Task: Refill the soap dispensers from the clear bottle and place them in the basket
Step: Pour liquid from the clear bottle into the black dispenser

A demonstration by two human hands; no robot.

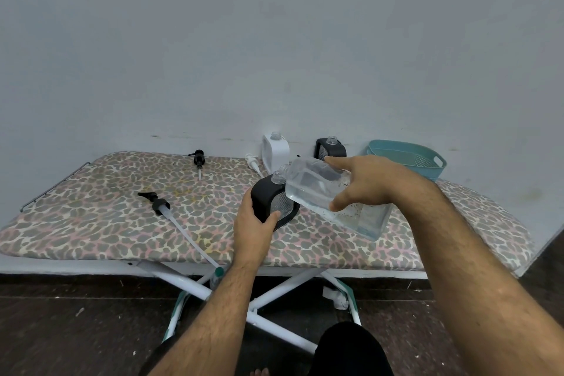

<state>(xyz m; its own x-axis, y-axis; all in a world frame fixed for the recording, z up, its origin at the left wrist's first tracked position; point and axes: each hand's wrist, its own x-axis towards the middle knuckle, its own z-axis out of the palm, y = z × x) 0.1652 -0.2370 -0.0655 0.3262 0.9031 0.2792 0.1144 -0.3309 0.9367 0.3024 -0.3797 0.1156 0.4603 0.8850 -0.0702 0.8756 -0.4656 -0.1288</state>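
My right hand [363, 181] grips the clear bottle [311, 183], tilted with its mouth down-left against the open neck of a black soap dispenser [268, 197]. My left hand [253, 221] holds that dispenser on the leopard-print board [106, 207]. Clear liquid fills the lower part of the bottle. A white dispenser [275, 149] and a second black dispenser [331, 148] stand uncapped at the back. The teal basket [409, 159] sits at the back right, with nothing visible inside.
Three pump heads lie loose on the board: a black one with a long tube [158, 206], a small black one [199, 159], a white one [251, 160]. The board stands on white crossed legs [259, 299] against a grey wall.
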